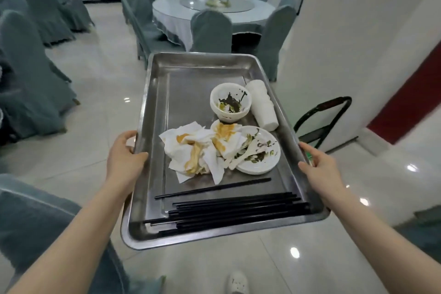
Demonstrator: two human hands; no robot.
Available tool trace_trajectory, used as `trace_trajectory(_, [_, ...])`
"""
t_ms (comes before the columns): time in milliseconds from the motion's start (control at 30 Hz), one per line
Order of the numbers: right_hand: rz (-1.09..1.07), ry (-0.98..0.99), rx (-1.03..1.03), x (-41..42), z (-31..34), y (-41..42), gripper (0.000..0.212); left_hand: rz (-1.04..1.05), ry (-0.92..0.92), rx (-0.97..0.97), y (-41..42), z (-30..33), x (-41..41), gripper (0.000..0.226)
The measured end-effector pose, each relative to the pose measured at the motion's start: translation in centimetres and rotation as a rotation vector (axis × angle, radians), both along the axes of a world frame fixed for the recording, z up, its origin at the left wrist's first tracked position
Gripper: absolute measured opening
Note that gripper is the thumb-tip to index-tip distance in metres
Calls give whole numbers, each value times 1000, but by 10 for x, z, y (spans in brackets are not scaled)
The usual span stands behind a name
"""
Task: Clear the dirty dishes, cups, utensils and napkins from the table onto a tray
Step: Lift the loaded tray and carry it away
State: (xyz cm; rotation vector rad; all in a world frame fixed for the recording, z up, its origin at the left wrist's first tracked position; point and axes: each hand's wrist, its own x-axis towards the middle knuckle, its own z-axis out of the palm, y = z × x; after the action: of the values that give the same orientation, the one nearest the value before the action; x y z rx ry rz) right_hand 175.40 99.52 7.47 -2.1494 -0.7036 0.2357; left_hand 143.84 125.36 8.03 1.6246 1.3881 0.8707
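L hand (pixel 126 153) & R hand (pixel 318 163) grip tray (pixel 157 93) w/ dirty dishes.

Tray (pixel 157 107) held over the floor, left hand (pixel 124 155) on its left rim, right hand (pixel 319 167) on its right rim. In the tray: bowl (pixel 230 102) toward the far right, stacked cups (pixel 262 105) lying on their side just right of the bowl against the tray's right wall, plate (pixel 260 150) nearer than the bowl, napkins (pixel 193 153) left of the plate and overlapping it, chopsticks (pixel 233 210) crosswise along the tray's near end. Beyond the tray's far end a round counter (pixel 214 12) with chairs (pixel 211 31) around it.
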Motion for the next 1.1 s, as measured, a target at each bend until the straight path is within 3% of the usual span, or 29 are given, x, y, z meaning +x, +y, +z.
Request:
trace_trajectory(333, [-38, 90, -70, 143, -28, 105, 51, -22, 29, -34, 107, -23, 151, 58])
trace_trajectory(533, [-130, 174, -77, 199, -56, 193, 31, -84, 74, -53, 209, -40, 222, 54])
trace_trajectory(867, [-500, 299, -82, 249, -114, 342, 17, -419, 258, -26, 430, -70, 386, 39])
trace_trajectory(1100, [-744, 381, -74, 300, -168, 396, 21, -621, 346, -61, 523, -115, 519, 31])
